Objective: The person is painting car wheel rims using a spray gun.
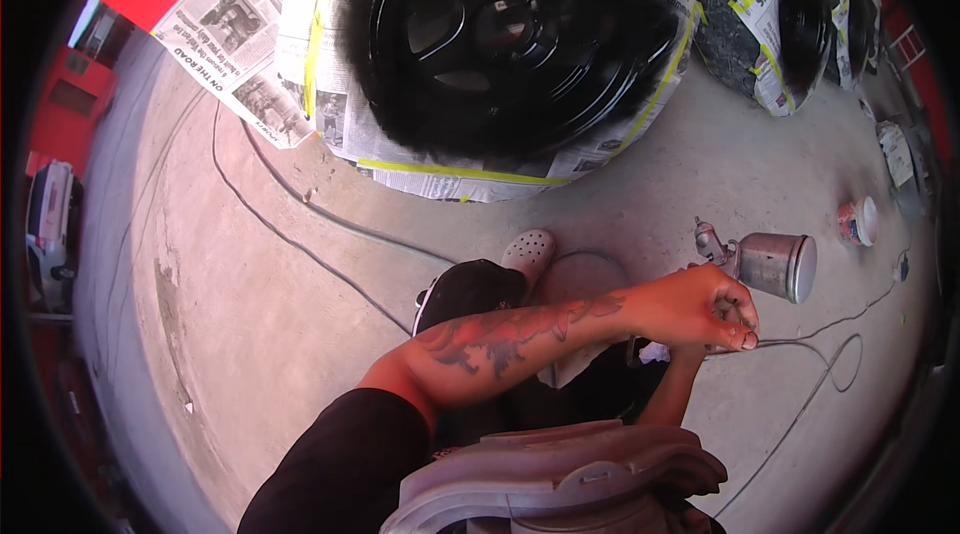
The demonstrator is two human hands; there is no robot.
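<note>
A spray gun [768, 262] with a metal cup is tipped sideways at the right, its nozzle pointing up and away from me. My left arm, tattooed, reaches across to the right. My left hand [718, 306] is closed just below the gun, its fingers curled; what they hold, if anything, I cannot make out. Behind it, my right hand is mostly hidden, with the forearm [677, 386] rising to the gun's covered handle, which it appears to grip. In front of me stands a glossy black wheel [505, 29], its tyre masked with newspaper [395, 126] and yellow tape.
More masked wheels [765, 19] stand at the far right. A small tub [857, 221] sits on the concrete floor [280, 334]. Hoses [290, 234] run along the left, and another hose [800, 419] loops at the right. A clog [528, 252] shows below the wheel, and a car [52, 234] at far left.
</note>
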